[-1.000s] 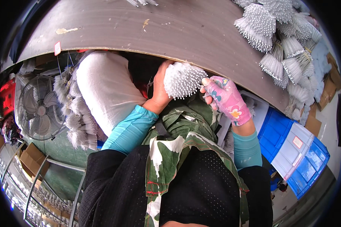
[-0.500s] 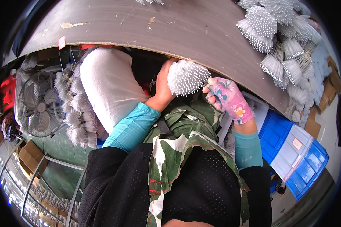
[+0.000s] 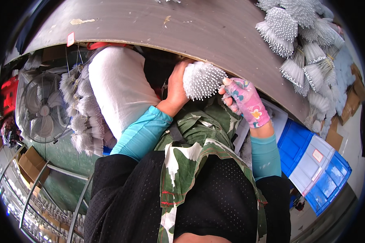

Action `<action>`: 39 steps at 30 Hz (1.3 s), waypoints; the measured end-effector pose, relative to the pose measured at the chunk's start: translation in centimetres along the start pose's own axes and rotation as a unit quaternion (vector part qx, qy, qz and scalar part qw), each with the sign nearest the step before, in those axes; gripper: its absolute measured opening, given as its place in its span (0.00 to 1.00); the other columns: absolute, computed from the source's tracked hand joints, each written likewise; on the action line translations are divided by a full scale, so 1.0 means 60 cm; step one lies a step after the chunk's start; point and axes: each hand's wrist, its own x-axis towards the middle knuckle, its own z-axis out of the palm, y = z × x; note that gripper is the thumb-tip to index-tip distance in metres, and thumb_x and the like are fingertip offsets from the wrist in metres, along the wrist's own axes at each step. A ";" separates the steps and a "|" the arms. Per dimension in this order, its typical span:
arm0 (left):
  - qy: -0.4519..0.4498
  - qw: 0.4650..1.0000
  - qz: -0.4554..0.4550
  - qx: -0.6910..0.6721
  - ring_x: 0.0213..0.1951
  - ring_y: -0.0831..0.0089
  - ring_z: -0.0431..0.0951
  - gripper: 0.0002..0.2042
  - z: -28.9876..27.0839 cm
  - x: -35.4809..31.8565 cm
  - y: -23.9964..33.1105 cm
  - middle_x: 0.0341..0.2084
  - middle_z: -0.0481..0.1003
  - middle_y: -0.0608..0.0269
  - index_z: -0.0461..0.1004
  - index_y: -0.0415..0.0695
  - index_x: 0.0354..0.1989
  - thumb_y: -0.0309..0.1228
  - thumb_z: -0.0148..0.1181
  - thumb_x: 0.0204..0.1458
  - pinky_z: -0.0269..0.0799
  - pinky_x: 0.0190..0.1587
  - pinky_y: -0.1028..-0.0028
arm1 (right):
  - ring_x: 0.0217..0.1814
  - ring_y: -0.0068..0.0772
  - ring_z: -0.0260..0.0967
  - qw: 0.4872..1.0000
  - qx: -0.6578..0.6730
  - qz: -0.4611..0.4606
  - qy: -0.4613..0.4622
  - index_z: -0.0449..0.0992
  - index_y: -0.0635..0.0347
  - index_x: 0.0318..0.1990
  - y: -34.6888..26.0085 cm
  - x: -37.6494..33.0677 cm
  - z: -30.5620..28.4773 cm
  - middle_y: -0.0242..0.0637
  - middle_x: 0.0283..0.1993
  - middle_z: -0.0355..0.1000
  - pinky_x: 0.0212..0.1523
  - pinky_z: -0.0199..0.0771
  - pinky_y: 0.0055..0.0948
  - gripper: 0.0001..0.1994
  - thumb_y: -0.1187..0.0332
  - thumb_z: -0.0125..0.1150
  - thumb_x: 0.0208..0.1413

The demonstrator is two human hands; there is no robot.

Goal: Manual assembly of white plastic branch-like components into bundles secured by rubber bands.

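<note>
My left hand [image 3: 177, 85] is wrapped round a bundle of thin white stems with bead-like tips [image 3: 202, 81], just below the table's front edge. The tips fan out in a dome toward my right hand; the lower part of the bundle is hidden. My right hand [image 3: 244, 99], in a pink flowered fingerless glove, is closed with thumb and fingertips pinched at the right rim of the dome. Whatever lies in that pinch is too small to make out.
The brown table [image 3: 215, 36] spans the front. More white-tipped bundles [image 3: 278, 30] are heaped at its far right. Blue and white plastic bins [image 3: 312, 158] stand at my right. On the left are a fan [image 3: 44, 107], hanging bundles [image 3: 85, 109] and a metal rack [image 3: 67, 172].
The bundle and both hands sit slightly farther right in the picture, and the view has shifted a little. Both hands keep nearly the same grip.
</note>
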 end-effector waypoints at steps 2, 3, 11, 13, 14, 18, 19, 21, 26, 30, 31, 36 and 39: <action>-0.006 1.000 -0.007 -0.009 0.42 0.53 0.74 0.19 0.002 0.002 0.010 0.38 0.73 0.52 0.69 0.43 0.46 0.27 0.62 0.42 0.69 0.44 0.65 | 0.12 0.14 0.58 1.000 0.017 0.003 -0.002 0.74 0.60 0.27 0.005 -0.007 -0.005 0.26 0.16 0.65 0.13 0.55 0.14 0.17 0.55 0.55 0.58; -0.010 1.000 -0.009 -0.011 0.41 0.53 0.74 0.18 0.003 0.003 0.014 0.37 0.73 0.52 0.69 0.43 0.44 0.28 0.62 0.42 0.69 0.43 0.65 | 0.13 0.14 0.58 1.000 0.019 -0.004 -0.007 0.74 0.60 0.28 0.007 -0.012 -0.009 0.26 0.16 0.65 0.13 0.56 0.14 0.17 0.55 0.55 0.59; -0.031 0.995 -0.044 -0.084 0.40 0.54 0.75 0.17 0.005 -0.004 0.001 0.35 0.74 0.54 0.71 0.43 0.43 0.29 0.63 0.43 0.70 0.42 0.65 | 0.16 0.12 0.57 0.997 0.008 -0.069 0.016 0.74 0.61 0.33 -0.002 -0.051 -0.014 0.25 0.20 0.65 0.17 0.54 0.12 0.18 0.53 0.52 0.60; -0.093 0.988 -0.081 -0.095 0.43 0.56 0.75 0.17 -0.005 -0.004 0.018 0.39 0.75 0.55 0.72 0.43 0.45 0.31 0.62 0.45 0.71 0.44 0.67 | 0.19 0.12 0.58 0.993 0.043 -0.110 0.009 0.74 0.62 0.37 0.006 -0.046 -0.031 0.27 0.22 0.66 0.17 0.55 0.12 0.18 0.54 0.53 0.60; -0.092 0.988 -0.079 -0.095 0.43 0.56 0.75 0.17 -0.009 -0.004 0.022 0.39 0.75 0.55 0.72 0.43 0.45 0.31 0.62 0.45 0.71 0.44 0.67 | 0.19 0.12 0.58 0.993 0.041 -0.112 0.008 0.74 0.62 0.37 0.011 -0.042 -0.035 0.27 0.22 0.66 0.17 0.55 0.12 0.18 0.54 0.53 0.60; -0.136 0.990 0.011 0.029 0.47 0.61 0.75 0.20 -0.013 -0.001 0.028 0.44 0.75 0.56 0.72 0.43 0.48 0.34 0.63 0.46 0.70 0.48 0.70 | 0.24 0.12 0.58 0.981 0.081 -0.178 0.017 0.72 0.63 0.45 0.011 -0.032 -0.034 0.30 0.30 0.68 0.22 0.59 0.12 0.13 0.68 0.61 0.55; -0.141 0.989 0.036 0.023 0.48 0.62 0.75 0.20 -0.013 0.000 0.029 0.44 0.75 0.56 0.72 0.43 0.48 0.35 0.63 0.46 0.69 0.49 0.71 | 0.26 0.12 0.59 0.969 0.040 -0.238 0.045 0.71 0.63 0.47 0.011 -0.028 -0.019 0.31 0.35 0.69 0.26 0.61 0.12 0.15 0.73 0.61 0.52; -0.151 0.987 0.058 0.015 0.48 0.64 0.75 0.21 -0.012 0.003 0.031 0.45 0.75 0.57 0.72 0.43 0.49 0.34 0.64 0.45 0.69 0.50 0.71 | 0.33 0.12 0.60 0.955 -0.003 -0.295 0.037 0.67 0.62 0.54 0.021 -0.015 -0.014 0.31 0.49 0.68 0.35 0.65 0.14 0.24 0.84 0.59 0.46; -0.181 0.980 0.080 -0.020 0.49 0.68 0.75 0.23 -0.010 0.005 0.036 0.46 0.75 0.60 0.72 0.42 0.49 0.32 0.68 0.42 0.68 0.53 0.72 | 0.37 0.14 0.61 0.941 -0.022 -0.335 0.040 0.66 0.62 0.55 0.034 0.011 -0.005 0.30 0.51 0.69 0.36 0.67 0.17 0.25 0.84 0.58 0.46; -0.178 0.980 0.076 -0.043 0.48 0.70 0.75 0.24 -0.007 0.003 0.029 0.45 0.75 0.60 0.72 0.41 0.49 0.29 0.70 0.40 0.67 0.53 0.72 | 0.48 0.22 0.66 0.939 -0.030 -0.341 0.043 0.65 0.64 0.56 0.040 0.014 -0.005 0.35 0.53 0.68 0.45 0.70 0.21 0.26 0.85 0.58 0.47; -0.180 0.980 0.063 -0.051 0.48 0.69 0.75 0.25 -0.007 0.004 0.030 0.45 0.75 0.60 0.72 0.40 0.49 0.29 0.70 0.39 0.67 0.53 0.71 | 0.47 0.21 0.66 0.937 -0.021 -0.345 0.049 0.65 0.64 0.56 0.039 0.013 -0.001 0.35 0.53 0.68 0.45 0.70 0.21 0.25 0.85 0.58 0.47; -0.181 0.979 0.088 -0.030 0.48 0.70 0.74 0.25 -0.011 0.010 0.063 0.45 0.75 0.61 0.72 0.40 0.48 0.27 0.70 0.38 0.67 0.53 0.71 | 0.44 0.19 0.65 0.941 -0.001 -0.329 0.073 0.68 0.64 0.49 0.034 0.012 0.003 0.31 0.44 0.69 0.43 0.69 0.20 0.20 0.85 0.59 0.46; -0.198 0.976 0.021 -0.084 0.47 0.72 0.74 0.25 -0.023 0.004 0.077 0.45 0.75 0.61 0.72 0.40 0.48 0.26 0.71 0.37 0.67 0.53 0.71 | 0.38 0.17 0.64 0.936 -0.036 -0.343 0.065 0.70 0.63 0.41 0.025 0.020 -0.003 0.27 0.36 0.67 0.39 0.68 0.19 0.15 0.81 0.63 0.45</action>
